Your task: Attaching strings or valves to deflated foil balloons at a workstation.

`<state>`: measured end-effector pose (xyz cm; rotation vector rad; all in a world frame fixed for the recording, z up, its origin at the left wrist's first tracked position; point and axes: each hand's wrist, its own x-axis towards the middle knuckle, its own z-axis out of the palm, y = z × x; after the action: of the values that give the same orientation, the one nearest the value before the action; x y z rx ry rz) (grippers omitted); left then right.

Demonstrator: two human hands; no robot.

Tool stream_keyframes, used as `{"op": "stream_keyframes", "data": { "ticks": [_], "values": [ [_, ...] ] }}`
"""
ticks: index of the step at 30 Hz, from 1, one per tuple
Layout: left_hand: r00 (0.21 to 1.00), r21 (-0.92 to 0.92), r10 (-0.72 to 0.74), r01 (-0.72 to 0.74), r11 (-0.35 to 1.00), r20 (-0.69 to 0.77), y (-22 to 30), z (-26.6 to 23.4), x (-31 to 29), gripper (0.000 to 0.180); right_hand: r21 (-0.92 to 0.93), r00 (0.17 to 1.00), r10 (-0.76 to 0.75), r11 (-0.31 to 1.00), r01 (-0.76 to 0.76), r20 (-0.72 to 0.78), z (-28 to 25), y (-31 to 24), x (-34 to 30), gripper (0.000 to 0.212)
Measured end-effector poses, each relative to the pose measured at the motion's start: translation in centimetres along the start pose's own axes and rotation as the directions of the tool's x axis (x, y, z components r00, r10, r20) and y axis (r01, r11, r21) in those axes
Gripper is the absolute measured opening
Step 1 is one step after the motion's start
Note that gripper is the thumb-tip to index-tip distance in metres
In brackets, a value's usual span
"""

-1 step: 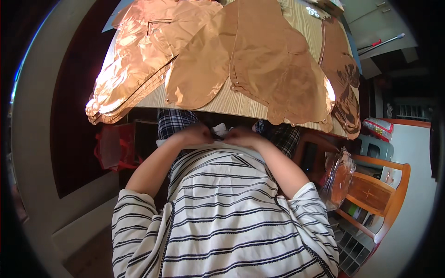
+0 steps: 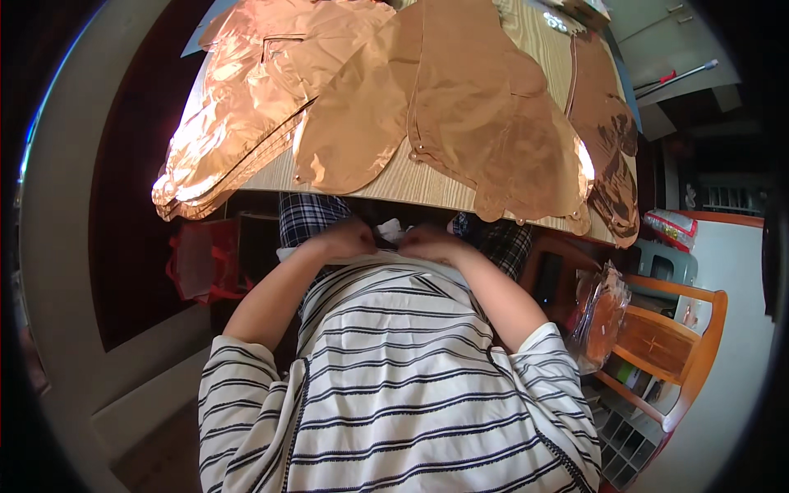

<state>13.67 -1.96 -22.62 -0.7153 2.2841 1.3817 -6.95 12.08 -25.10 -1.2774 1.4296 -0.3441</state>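
Both of my hands rest at my lap, by the lower hem of my striped shirt (image 2: 386, 345) and just below the table's near edge. My left hand (image 2: 348, 239) has its fingers curled inward, in shadow. Opposite it, a short gap away, my right hand (image 2: 429, 242) is curled the same way. What either hand holds, if anything, is hidden. A small crumpled white thing (image 2: 390, 229) shows beyond the gap between them. Checked trousers (image 2: 311, 215) lie under my wrists. On the table (image 2: 386, 181) are spread flat copper-coloured foil balloons (image 2: 493, 115), several of them stacked at the left (image 2: 246, 90).
Foil edges overhang the table's near edge. A red bag (image 2: 201, 259) is below left. At right stand a wooden chair (image 2: 657, 337), a clear plastic packet of copper foil (image 2: 604, 320) and a grey-green plastic stool (image 2: 666, 261). Small white round pieces (image 2: 555, 22) lie at the table's far right.
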Motion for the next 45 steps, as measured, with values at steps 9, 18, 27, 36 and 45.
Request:
{"op": "stream_keyframes", "data": {
  "ticks": [9,18,27,36,45],
  "values": [
    [0.983,-0.258,-0.06,0.013,0.966,-0.176,0.6,-1.0,-1.0,0.02,0.111,0.98,0.037,0.994,-0.016,-0.193,-0.6,-0.7,0.0,0.025],
    [0.959,-0.338,0.04,-0.138,0.931,-0.28,2.0,-2.0,-2.0,0.02,0.229,0.952,-0.088,0.96,0.159,-0.294,-0.5,-4.8,-1.6,0.018],
    [0.792,0.167,0.549,-0.524,0.835,-0.266,13.6,-5.6,-10.0,0.01,0.586,0.866,-0.169,0.673,0.451,-0.471,0.2,-12.2,-8.4,0.013],
    [0.598,0.38,0.714,-0.605,0.7,-0.364,22.3,-12.3,-14.8,0.017,0.506,0.815,-0.386,0.644,0.574,-0.433,-4.3,-20.5,-14.8,0.022],
    [0.842,-0.838,0.279,-0.517,0.175,-0.461,21.3,-8.9,-12.7,0.009,-0.379,0.391,-0.695,0.681,0.627,-0.603,-2.2,-18.7,-13.5,0.013]
  ]
}}
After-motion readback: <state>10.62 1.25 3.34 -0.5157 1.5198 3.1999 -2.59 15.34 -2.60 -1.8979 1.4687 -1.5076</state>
